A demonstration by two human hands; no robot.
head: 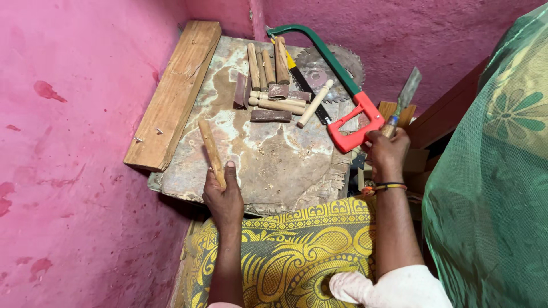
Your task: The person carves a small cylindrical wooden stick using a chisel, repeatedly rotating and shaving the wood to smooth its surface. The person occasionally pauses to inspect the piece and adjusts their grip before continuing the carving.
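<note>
The left hand (pixel 224 197) is closed around the bottom end of a wooden stick (pixel 212 152). The thumb lies up along the stick, likely to keep it steady. The stick points up and a bit to the left, and it rests over the worn board (pixel 268 159) that serves as the table. Holding it low leaves most of the stick bare and easy to get at.

The right hand (pixel 386 153) is closed around the handle of a chisel (pixel 403 100). Its flat metal blade points up and away from the body. This hand is off past the right edge of the table, with bands on its wrist. The two hands are well apart, and the stick is well to the left of the chisel.

Just beside the right hand lies a saw (pixel 334 74) with a green frame and a red handle. The red handle is close to the fingers, so it looks easy to grab.

Farther up the table is a pile of short sticks (pixel 268 68). They lie close together with some dark little blocks (pixel 270 116) and one pale peg (pixel 315 103). A round saw blade (pixel 331 63) peeks out from under the saw.

A thick plank (pixel 174 94) lies along the left edge of the table, with nails sticking out near its low end. The pink wall (pixel 74 142) stands all around. A yellow patterned cloth (pixel 285 251) covers the lap below, and a green net cloth (pixel 491 188) hangs on the right.
</note>
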